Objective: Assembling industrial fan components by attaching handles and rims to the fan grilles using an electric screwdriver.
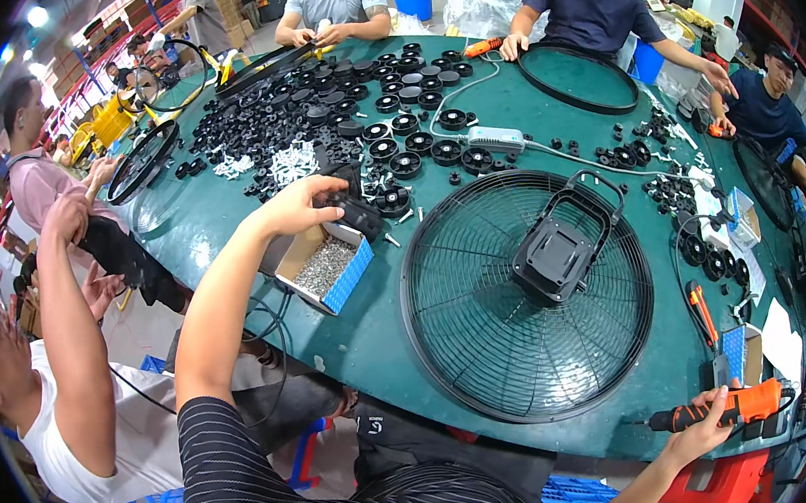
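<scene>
My left hand [301, 206] reaches across the table, its thumb and fingers closed round a black plastic part [357, 213] whose exact kind I cannot make out. Just below that hand is a blue-and-white cardboard box [352, 273] of small silvery screws [326, 266]. At the lower right, my right hand [705, 434] grips an orange and black electric screwdriver [728, 408], its bit pointing left. Between my hands lies a round black fan grille [473, 341] with a black motor housing [557, 257] and a looped bracket [600, 201] on it.
Black knobs and round caps [405, 165] are heaped over the far left of the green table [373, 350], with white screws [295, 162] beside them. A grey adapter [496, 139] trails a cable. An orange-handled cutter [702, 313] lies at right. Several people work round the table.
</scene>
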Demonstrator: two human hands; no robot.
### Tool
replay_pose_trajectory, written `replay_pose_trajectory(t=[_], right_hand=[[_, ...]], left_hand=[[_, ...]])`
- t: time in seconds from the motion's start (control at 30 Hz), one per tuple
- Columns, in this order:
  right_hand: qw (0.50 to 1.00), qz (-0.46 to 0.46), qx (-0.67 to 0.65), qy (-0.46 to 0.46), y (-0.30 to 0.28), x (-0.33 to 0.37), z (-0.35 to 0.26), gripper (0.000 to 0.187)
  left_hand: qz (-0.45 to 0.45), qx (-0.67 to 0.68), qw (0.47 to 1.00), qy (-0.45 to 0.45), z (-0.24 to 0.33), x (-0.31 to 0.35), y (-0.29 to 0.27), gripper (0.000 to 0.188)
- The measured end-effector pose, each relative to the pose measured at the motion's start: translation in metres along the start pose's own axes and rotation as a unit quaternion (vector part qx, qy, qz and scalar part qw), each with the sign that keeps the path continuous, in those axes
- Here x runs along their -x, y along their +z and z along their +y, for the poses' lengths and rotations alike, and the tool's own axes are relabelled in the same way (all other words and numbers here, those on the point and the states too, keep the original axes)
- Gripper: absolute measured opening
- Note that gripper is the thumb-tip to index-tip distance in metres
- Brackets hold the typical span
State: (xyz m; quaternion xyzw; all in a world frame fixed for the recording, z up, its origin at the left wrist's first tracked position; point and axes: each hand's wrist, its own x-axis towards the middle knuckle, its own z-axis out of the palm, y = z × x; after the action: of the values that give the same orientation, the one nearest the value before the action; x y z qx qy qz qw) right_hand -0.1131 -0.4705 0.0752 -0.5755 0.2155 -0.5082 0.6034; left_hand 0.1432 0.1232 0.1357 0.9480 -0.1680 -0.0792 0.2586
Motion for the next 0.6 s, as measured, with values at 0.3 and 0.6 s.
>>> replay_pose_trajectory(t=[0.3,0.6], right_hand=[[1.0,-0.008,-0.007,-0.029,-0.01,-0.002,0.008,0.035],[0.997,-0.017,-0.054,-0.048,0.006,0.011,-0.014,0.015]], left_hand=[[-0.023,-0.227,0.968,-0.105,0.034,0.052,0.015,0.025],[-0.106,-0.265,0.948,-0.139,0.02,0.048,0.054,0.018]])
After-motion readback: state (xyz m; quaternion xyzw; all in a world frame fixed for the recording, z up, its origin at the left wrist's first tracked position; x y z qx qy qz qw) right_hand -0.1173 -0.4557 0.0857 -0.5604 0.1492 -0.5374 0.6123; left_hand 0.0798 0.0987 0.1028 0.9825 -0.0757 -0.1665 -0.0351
